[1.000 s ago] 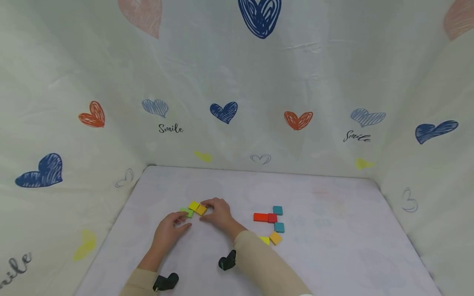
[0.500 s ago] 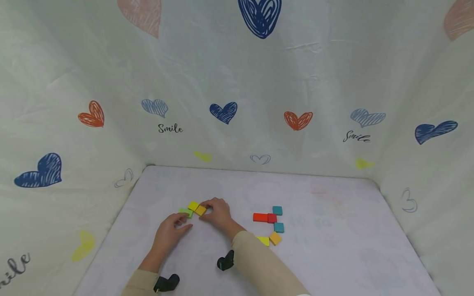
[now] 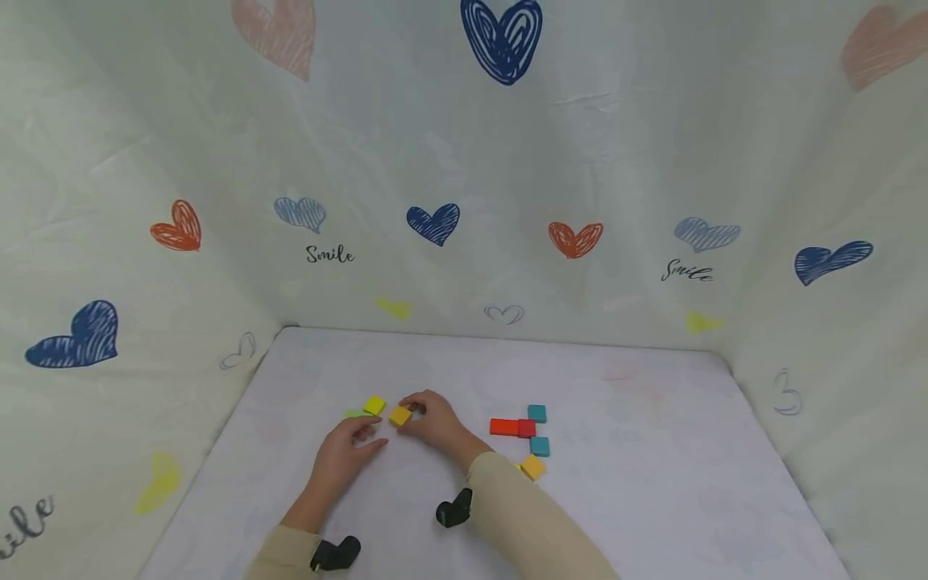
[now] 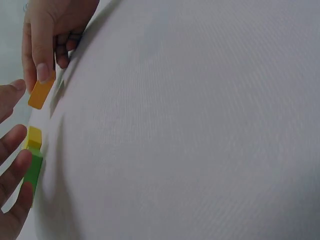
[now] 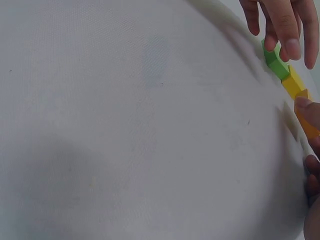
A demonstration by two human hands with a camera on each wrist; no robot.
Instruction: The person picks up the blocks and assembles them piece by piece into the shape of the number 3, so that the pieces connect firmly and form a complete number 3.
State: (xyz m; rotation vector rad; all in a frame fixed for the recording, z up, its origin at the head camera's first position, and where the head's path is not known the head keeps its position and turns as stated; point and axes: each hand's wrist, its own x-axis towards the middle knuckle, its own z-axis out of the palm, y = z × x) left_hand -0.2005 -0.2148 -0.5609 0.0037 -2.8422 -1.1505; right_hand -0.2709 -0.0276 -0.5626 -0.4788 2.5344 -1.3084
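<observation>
My right hand [image 3: 437, 423] pinches an orange square block [image 3: 400, 416] between thumb and fingers. In the left wrist view the same orange block [image 4: 42, 94] is tilted, with a shadow beside it on the cloth. To its left lies a yellow square block [image 3: 374, 405], its corner by a green block [image 3: 355, 413]. The left hand [image 3: 342, 457] hovers beside these two with relaxed fingers and thumb apart, holding nothing. Its fingers partly cover the green block [image 4: 33, 170] in the left wrist view.
Right of the arms, a long orange-red block [image 3: 503, 427] meets a red square [image 3: 526, 428], with teal squares [image 3: 536, 413] above and below. A second orange square [image 3: 532, 467] lies nearer, a yellow piece mostly hidden behind the right sleeve [image 3: 532, 515]. White cloth [image 3: 652, 483] covers the table.
The right hand has drawn the orange block rightward, opening a gap from the yellow one. My left hand has shifted slightly right. The head view has turned a little.
</observation>
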